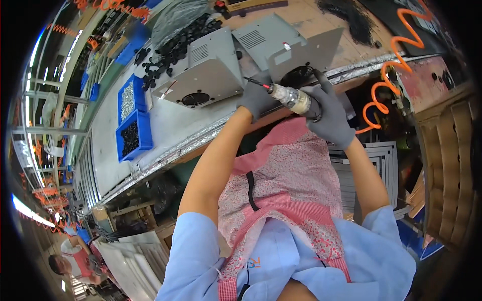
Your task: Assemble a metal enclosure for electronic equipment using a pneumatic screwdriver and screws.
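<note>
My right hand (332,116), in a grey glove, is closed round a power screwdriver (297,100) with a worn, pale body. Its bit points left, toward the gap between two grey metal housings. My gloved left hand (257,99) is by the bit, at the near edge of the housings; its fingers are partly hidden, so I cannot tell what they grip. The left housing (213,75) has vent slots and a round black fan (196,99). On the right housing (281,50), another black fan (297,75) sits just beyond the screwdriver.
Two blue bins, one with silver screws (127,102) and one with black parts (130,138), stand at the left. Loose black parts (173,47) lie behind them. A coiled orange hose (377,98) hangs at the right. Black cables (354,22) lie at the back. Another person (75,258) is far left.
</note>
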`<state>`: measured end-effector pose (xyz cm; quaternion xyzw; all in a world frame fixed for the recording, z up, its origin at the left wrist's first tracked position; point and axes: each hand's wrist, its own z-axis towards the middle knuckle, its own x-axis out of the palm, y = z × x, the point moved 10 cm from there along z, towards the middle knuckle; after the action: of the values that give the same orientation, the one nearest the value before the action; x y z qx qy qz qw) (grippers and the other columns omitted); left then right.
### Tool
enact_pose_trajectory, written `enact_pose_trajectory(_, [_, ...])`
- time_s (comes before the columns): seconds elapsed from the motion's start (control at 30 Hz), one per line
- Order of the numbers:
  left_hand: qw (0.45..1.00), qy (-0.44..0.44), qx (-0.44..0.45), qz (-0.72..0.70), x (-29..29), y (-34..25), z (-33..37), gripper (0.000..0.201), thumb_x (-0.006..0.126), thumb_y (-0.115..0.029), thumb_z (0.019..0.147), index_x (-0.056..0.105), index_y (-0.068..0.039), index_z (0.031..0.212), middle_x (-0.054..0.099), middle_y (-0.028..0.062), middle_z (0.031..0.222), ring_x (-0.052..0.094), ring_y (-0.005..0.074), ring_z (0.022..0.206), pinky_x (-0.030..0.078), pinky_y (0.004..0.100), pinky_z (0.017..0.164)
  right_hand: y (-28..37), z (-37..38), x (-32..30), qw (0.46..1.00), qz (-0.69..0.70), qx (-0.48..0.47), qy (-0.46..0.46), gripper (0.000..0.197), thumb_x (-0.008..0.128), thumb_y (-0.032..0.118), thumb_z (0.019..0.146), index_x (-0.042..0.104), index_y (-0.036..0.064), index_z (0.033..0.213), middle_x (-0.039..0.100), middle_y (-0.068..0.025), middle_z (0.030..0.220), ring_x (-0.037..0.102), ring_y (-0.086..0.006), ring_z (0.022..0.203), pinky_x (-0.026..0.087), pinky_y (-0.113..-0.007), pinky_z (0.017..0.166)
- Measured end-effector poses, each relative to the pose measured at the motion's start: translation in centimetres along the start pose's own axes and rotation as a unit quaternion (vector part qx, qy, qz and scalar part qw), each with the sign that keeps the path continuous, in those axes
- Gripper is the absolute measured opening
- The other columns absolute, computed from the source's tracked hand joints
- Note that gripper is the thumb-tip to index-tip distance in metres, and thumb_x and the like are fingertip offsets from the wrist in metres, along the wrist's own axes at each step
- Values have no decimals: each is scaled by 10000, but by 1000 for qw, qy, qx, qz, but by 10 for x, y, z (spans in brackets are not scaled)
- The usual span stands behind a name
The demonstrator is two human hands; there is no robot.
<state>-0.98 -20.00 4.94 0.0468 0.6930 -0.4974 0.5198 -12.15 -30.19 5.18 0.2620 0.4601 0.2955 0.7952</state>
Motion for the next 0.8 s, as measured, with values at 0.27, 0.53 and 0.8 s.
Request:
enact_pose_trajectory(0.27, [991, -48, 47, -119, 23, 36, 10, 393, 726, -225, 700, 629, 1, 1007, 670, 199, 872, 641, 354, 798, 507, 377, 710, 4, -7, 14, 997, 57, 18, 54, 636, 658, 53, 562, 569, 156, 1183, 189, -256, 1473, 453, -401, 1227, 422, -403, 990])
enact_pose_trajectory(0.53, [1000, -12, -16, -22, 27, 50, 3, 420, 747, -236, 696, 631, -7, 1028, 672, 196, 900, 645, 342, 808, 506, 366, 712, 9, -3, 9, 992, 97, 45, 65, 625, 650, 65, 586, 557, 136, 1199, 308, -229, 1436, 430, -398, 1255, 410, -405, 994])
enact_pose_trajectory(0.8, [989, -47, 61, -127, 12, 23, 0, 424, 730, -257, 747, 611, -24, 1082, 673, 181, 941, 646, 324, 853, 495, 358, 765, 15, -65, 4, 931, 272, 221, 106, 618, 744, 135, 689, 508, 26, 1250, 618, -83, 1047, 584, -128, 946, 477, -285, 834])
